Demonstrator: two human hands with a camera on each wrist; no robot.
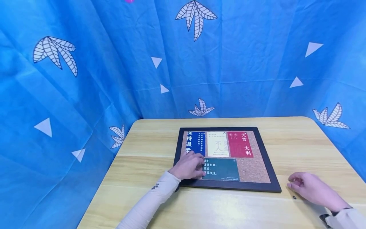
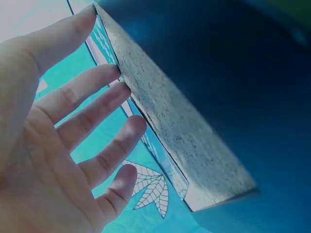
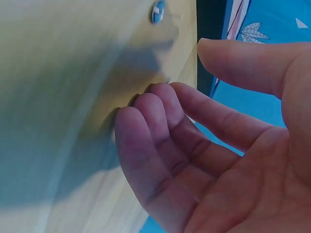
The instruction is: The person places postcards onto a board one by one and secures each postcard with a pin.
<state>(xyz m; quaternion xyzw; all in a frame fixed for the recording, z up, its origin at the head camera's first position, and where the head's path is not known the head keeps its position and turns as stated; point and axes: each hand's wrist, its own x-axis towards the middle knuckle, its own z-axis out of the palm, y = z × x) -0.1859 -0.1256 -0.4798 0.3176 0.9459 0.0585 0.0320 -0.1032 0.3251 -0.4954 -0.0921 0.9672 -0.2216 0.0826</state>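
Observation:
A framed cork board (image 1: 254,171) lies on the table, with blue (image 1: 196,143), cream (image 1: 218,144) and red (image 1: 240,144) cards in a row and a green card (image 1: 224,171) below them. My left hand (image 1: 188,165) rests over the board's left side, fingers at the green card's left edge. In the left wrist view, its fingers (image 2: 102,150) are spread and slightly bent against the board's surface. Right of the frame, my right hand (image 1: 313,187) is loosely curled over the table, its thumb apart from the fingers. A small dark pin-like piece (image 1: 294,197) lies beside it, also visible in the right wrist view (image 3: 158,12).
The light wood table (image 1: 137,178) has rounded far corners. Blue patterned cloth (image 1: 243,63) hangs behind it and along the left side. The board's black rim (image 1: 228,187) runs close to the right hand's fingertips.

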